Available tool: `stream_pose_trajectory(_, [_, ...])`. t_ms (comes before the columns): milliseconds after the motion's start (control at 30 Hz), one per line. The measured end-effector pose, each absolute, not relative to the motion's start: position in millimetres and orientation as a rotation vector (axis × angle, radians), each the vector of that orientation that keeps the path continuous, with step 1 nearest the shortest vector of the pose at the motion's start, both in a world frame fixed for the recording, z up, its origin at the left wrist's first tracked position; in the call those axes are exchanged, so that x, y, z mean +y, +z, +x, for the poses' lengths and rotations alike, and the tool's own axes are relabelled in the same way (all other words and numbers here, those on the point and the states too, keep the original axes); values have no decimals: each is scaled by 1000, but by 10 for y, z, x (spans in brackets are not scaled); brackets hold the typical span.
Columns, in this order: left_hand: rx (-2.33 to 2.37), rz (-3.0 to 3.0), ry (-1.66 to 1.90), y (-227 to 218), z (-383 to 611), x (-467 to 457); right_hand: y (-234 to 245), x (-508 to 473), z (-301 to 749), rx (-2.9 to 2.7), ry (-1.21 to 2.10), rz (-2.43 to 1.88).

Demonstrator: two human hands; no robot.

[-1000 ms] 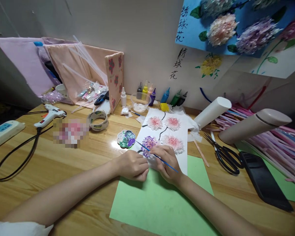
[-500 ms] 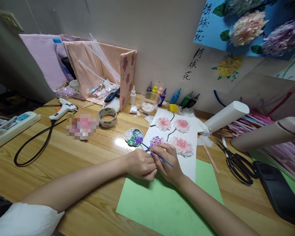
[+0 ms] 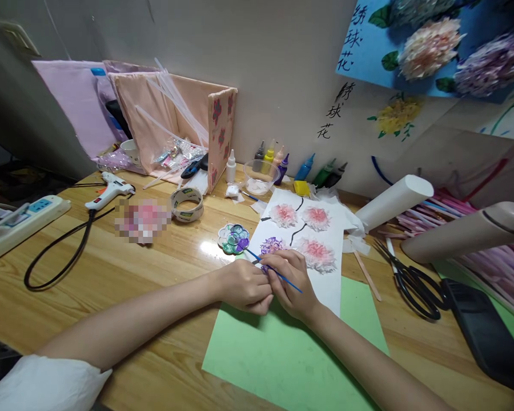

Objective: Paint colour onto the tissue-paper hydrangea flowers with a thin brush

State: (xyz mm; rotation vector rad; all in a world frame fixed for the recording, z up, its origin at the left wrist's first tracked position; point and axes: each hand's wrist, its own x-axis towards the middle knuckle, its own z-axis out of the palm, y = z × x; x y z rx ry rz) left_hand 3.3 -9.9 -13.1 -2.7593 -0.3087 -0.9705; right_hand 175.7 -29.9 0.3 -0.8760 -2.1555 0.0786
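Note:
My right hand [image 3: 293, 285] is closed round a thin blue paintbrush [image 3: 291, 282], whose tip end reaches left towards a flower-shaped paint palette [image 3: 232, 238] with purple and green paint. My left hand [image 3: 245, 287] is curled up against the right hand's fingers; whatever lies inside it, if anything, is hidden. Under and beyond both hands lies a white sheet [image 3: 329, 291] bearing fluffy pink-and-white flowers [image 3: 314, 255] and dark painted stems. A purple flower [image 3: 273, 246] on that sheet is partly covered by my right hand. Green paper [image 3: 282, 354] lies beneath the sheet.
Paint bottles [image 3: 305, 167] line the wall behind a clear bowl [image 3: 261, 177]. A tape roll [image 3: 187, 205] and a glue gun [image 3: 110, 190] with a looped cable lie left. Black-handled scissors [image 3: 415, 288] and a dark phone [image 3: 484, 331] lie right. Fabric-covered panels [image 3: 171, 114] stand back left.

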Motion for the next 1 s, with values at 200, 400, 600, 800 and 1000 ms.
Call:
stream_pose_trajectory(200, [-326, -2805, -948, -87, 10, -112, 19, -323, 2004, -2001, 94, -898])
stream_pose_trajectory(400, [-341, -2870, -1010, -38, 14, -98, -86, -407, 2491, -1756, 199, -1060])
stream_pose_trajectory(600, [-360, -2905, -1013, -18, 27, -92, -93, -434, 2500, -1733, 333, -1074])
stream_pose_trajectory(800, [-372, -2914, -979, -9, 23, -95, -79, -414, 2458, -1778, 393, -1090])
stream_pose_trajectory(1000, [-365, -2914, -994, -2, 34, -92, -81, -408, 2469, -1816, 418, -1117])
